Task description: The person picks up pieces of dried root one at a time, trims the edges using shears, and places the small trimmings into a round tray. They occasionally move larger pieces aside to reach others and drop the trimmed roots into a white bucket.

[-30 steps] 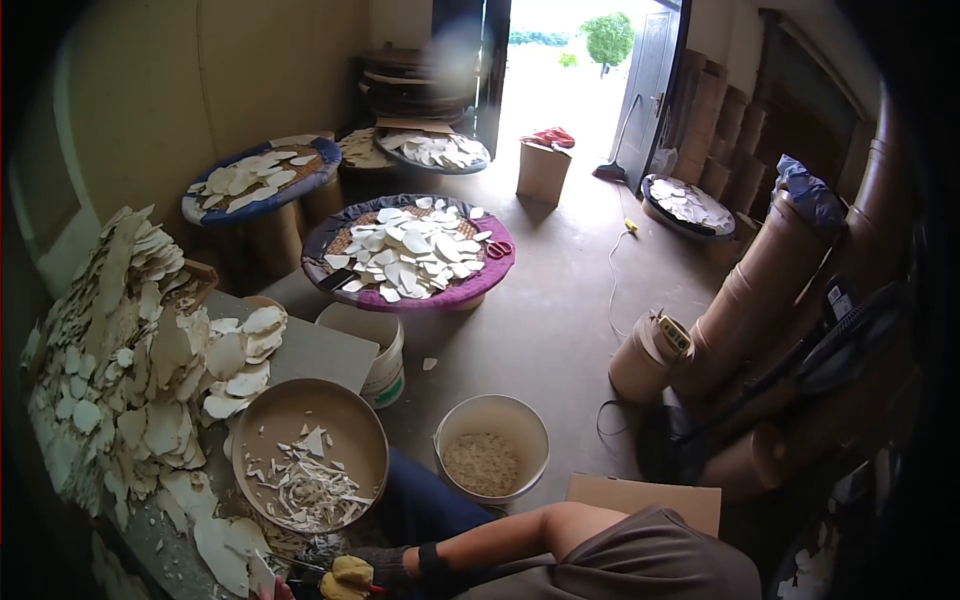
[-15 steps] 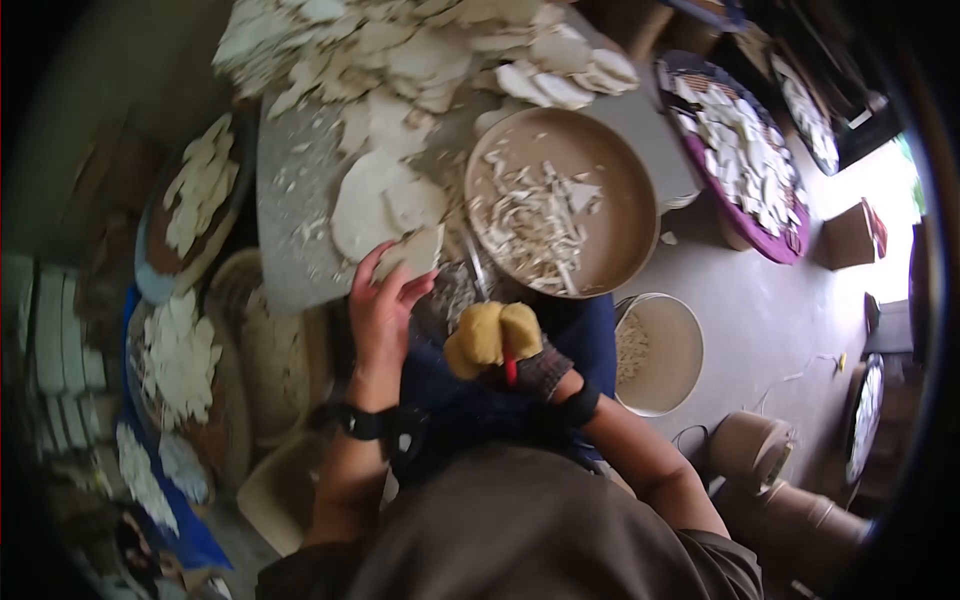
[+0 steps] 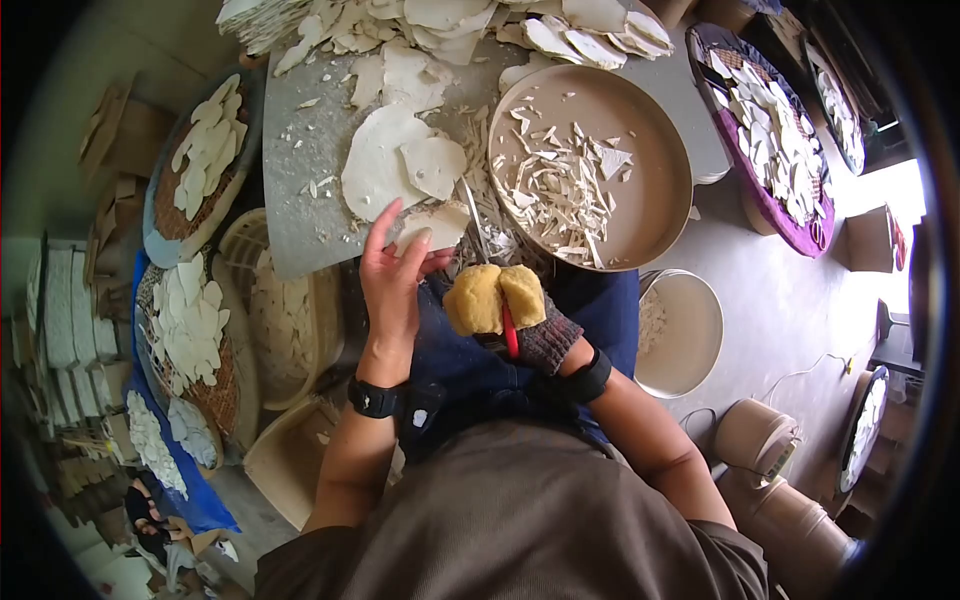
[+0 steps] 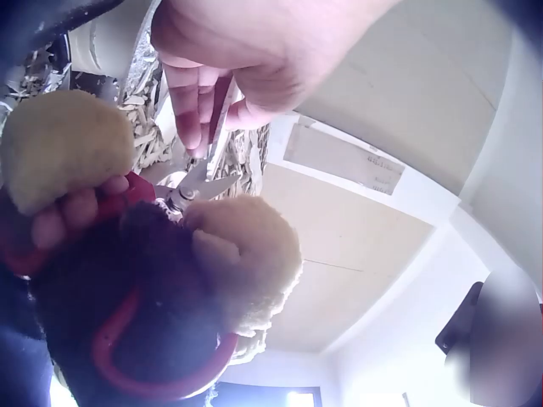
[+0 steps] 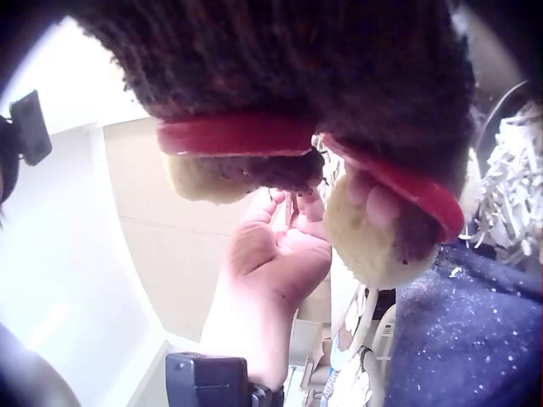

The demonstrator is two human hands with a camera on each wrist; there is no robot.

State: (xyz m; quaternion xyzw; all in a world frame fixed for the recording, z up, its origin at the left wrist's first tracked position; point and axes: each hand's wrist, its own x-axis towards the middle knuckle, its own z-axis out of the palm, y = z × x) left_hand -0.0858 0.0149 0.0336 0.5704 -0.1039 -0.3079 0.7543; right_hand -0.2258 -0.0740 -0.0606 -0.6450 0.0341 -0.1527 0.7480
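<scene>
My bare left hand [image 3: 392,290] pinches a thin, flat, off-white piece [image 3: 445,222] between thumb and fingers. In the left wrist view the piece [image 4: 222,114] appears edge-on, close to the scissor blades [image 4: 199,182]. My right hand [image 3: 550,340], in a dark knitted fingerless glove, grips scissors by their red handles [image 5: 233,138]. Thick yellow padding [image 3: 475,302] covers parts of that hand, with bare fingertips showing beside the handle. The blades stand apart in the left wrist view. Larger white slices [image 3: 385,160] lie on the grey table just beyond my left hand.
A round brown tray [image 3: 660,210] of white trimmings stands on the table's right side. Below it is a white bucket [image 3: 700,345] with scraps. Stacked slices [image 3: 440,15] fill the table's far side. Trays of slices [image 3: 185,320] stand left; a purple-edged one [image 3: 765,205] is right.
The head view has swung down from the room onto the table and both hands. My left hand keeps its pinch on the piece, my right hand its grip on the scissors.
</scene>
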